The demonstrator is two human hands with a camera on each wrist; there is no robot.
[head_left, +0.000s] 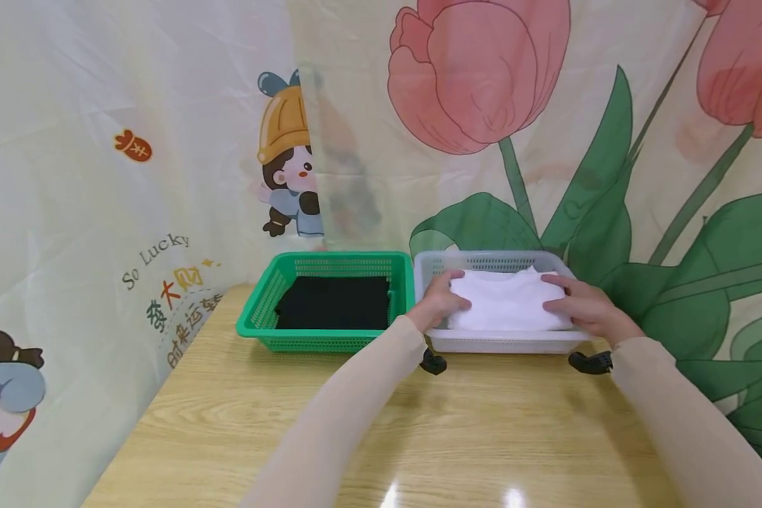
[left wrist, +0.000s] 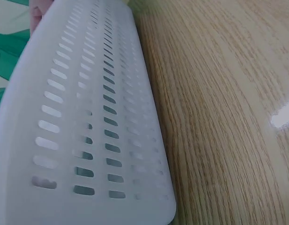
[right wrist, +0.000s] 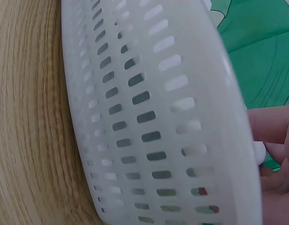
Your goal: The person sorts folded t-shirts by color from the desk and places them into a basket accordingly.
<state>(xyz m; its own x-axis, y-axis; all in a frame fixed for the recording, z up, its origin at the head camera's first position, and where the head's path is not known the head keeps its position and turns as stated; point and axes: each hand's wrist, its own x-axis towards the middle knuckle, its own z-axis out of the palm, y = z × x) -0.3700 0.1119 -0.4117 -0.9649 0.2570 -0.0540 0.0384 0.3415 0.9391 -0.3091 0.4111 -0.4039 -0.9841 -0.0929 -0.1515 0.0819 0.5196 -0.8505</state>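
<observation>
A folded white garment (head_left: pixel 506 302) lies in the white plastic basket (head_left: pixel 504 343), level with its front rim. My left hand (head_left: pixel 438 303) grips the garment's left side and my right hand (head_left: pixel 585 307) grips its right side, fingers on top. In the right wrist view, some fingers (right wrist: pixel 273 123) show past the basket rim with a bit of white between them. The left wrist view is mostly filled by the slotted basket wall (left wrist: pixel 95 140); only a sliver of the left hand shows at its upper left. My thumbs are partly hidden.
Left of the white basket, touching or nearly so, stands a green basket (head_left: pixel 327 340) holding a folded black cloth (head_left: pixel 333 303). Both stand at the back of a wooden table (head_left: pixel 482 416). A printed curtain (head_left: pixel 368 176) hangs right behind them.
</observation>
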